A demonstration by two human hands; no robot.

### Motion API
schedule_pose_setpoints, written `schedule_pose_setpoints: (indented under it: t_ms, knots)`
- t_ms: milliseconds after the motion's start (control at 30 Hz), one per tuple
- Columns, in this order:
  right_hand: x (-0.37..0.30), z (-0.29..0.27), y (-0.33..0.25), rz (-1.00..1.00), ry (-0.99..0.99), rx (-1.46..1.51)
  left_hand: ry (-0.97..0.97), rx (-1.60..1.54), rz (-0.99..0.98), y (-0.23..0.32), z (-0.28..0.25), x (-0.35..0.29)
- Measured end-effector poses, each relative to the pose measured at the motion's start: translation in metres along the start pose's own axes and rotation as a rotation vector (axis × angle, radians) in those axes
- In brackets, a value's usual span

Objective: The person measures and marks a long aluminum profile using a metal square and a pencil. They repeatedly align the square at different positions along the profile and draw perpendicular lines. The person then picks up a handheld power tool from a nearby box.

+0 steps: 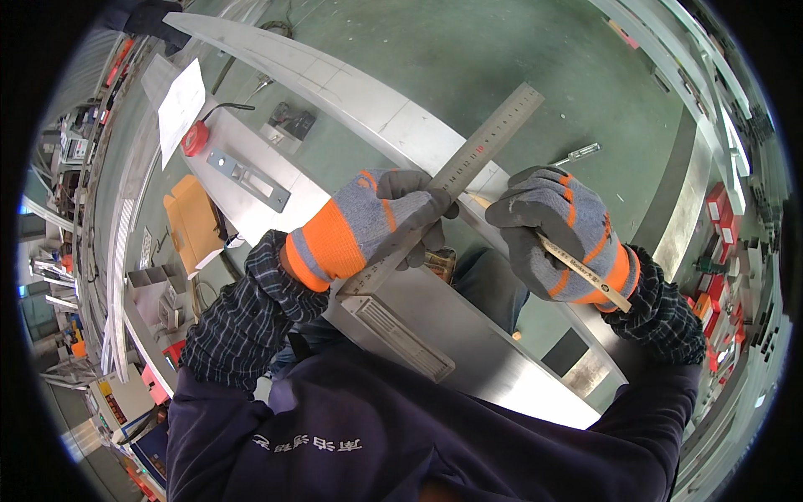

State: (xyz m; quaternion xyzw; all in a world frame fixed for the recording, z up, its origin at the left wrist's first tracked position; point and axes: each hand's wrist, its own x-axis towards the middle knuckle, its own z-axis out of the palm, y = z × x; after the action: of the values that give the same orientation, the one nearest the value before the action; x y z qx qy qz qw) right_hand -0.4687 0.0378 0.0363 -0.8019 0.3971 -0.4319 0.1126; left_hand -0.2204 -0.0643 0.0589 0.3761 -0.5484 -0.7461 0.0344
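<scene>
My left hand (368, 219), in a grey and orange work glove, grips the blade of a steel try square (495, 125). The blade crosses a long pale metal profile (351, 88) that carries thin marked lines. Nearer my body, the square's slotted stock (401, 339) lies over a broad metal piece (493, 368). My gloved right hand (556, 234) is closed around a flat wooden pencil (584, 273). Its tip reaches the profile beside the blade; whether it touches cannot be made out.
At the left lie a slotted metal plate (248, 179), a red round object (195, 139), a paper sheet (181, 110) and an opened cardboard box (194, 219). A screwdriver-like tool (579, 155) lies on the green floor beyond. Red boxes (718, 213) line the right side.
</scene>
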Motion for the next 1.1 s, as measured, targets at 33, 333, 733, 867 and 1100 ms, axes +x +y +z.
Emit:
schedule_pose_setpoints:
  t_ms: [33,333,733,867,1100]
  knots:
    - [0.0003,0.0003,0.0000,0.000,0.002,0.008,0.001,0.004,0.003,-0.0003,-0.0002,0.0000]
    - [0.0006,-0.0013,0.0008,0.000,-0.012,0.037,-0.021,-0.059,0.032,-0.0050,-0.0008,0.0017]
    - [-0.0015,0.0000,0.0016,0.010,0.004,0.039,0.010,0.027,0.002,-0.0004,0.0007,0.0016]
    - [-0.0007,-0.0002,0.0009,0.019,0.009,0.038,-0.007,0.035,0.028,-0.0009,-0.0009,0.0016]
    - [0.0012,-0.0061,-0.0030,0.026,-0.061,0.022,0.017,0.106,0.051,0.0020,0.0008,0.0006]
